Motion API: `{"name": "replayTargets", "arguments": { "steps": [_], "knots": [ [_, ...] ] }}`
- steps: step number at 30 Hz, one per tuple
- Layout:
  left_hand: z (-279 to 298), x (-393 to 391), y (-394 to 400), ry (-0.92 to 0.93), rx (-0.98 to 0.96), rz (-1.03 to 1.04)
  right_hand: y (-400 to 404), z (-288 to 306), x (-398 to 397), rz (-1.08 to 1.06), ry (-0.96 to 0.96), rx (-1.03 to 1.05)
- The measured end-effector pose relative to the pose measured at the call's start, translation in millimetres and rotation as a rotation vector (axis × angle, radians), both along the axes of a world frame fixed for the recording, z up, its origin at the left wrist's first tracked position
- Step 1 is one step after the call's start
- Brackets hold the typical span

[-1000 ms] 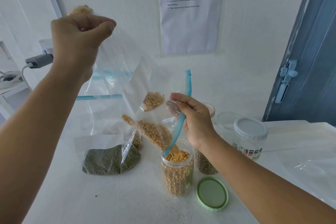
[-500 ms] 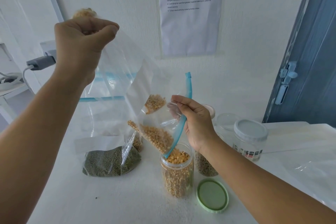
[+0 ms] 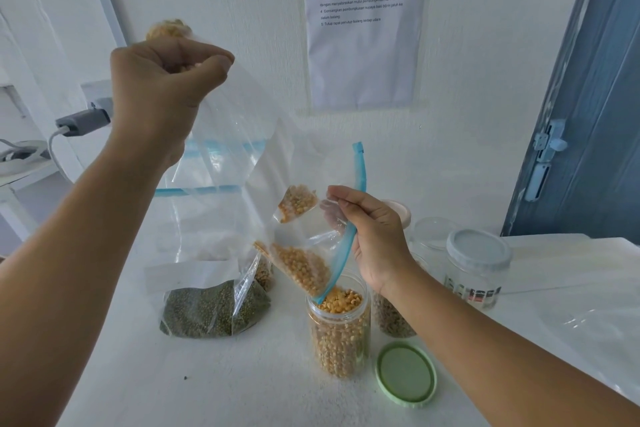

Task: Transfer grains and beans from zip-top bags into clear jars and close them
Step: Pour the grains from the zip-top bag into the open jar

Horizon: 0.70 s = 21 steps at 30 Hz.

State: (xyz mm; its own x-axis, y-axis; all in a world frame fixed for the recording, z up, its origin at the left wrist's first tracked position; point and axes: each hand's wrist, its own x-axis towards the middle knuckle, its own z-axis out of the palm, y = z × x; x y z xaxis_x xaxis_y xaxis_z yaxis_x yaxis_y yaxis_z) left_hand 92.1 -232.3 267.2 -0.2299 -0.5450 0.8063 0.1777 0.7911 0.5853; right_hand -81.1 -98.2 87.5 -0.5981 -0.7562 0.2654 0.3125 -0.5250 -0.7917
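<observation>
My left hand [image 3: 166, 80] grips the bottom corner of a clear zip-top bag [image 3: 235, 156] and holds it high and upside down. My right hand [image 3: 374, 236] pinches the bag's blue zip edge [image 3: 349, 243] just above an open clear jar [image 3: 337, 333]. Yellow corn kernels [image 3: 301, 267] sit in the bag's lower fold at the jar's mouth. The jar is nearly full of corn. Its green lid [image 3: 406, 373] lies flat on the table to the right of it.
A zip-top bag of green beans [image 3: 211, 308] lies left of the jar. Behind my right wrist stand a jar of brownish grains [image 3: 391, 319], an empty jar [image 3: 433, 236] and a jar with a white lid [image 3: 478, 267]. An empty bag [image 3: 595, 322] lies at the right.
The bag and both hands have stayed almost still. A little more corn has slid down toward the jar's mouth.
</observation>
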Motion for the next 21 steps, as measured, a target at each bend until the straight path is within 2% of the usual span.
{"name": "replayTargets", "arguments": {
  "steps": [21],
  "knots": [
    [2.2, 1.6, 3.0, -0.002, -0.024, -0.026, 3.2, 0.7, 4.8, -0.009, 0.011, 0.015]
  ]
}}
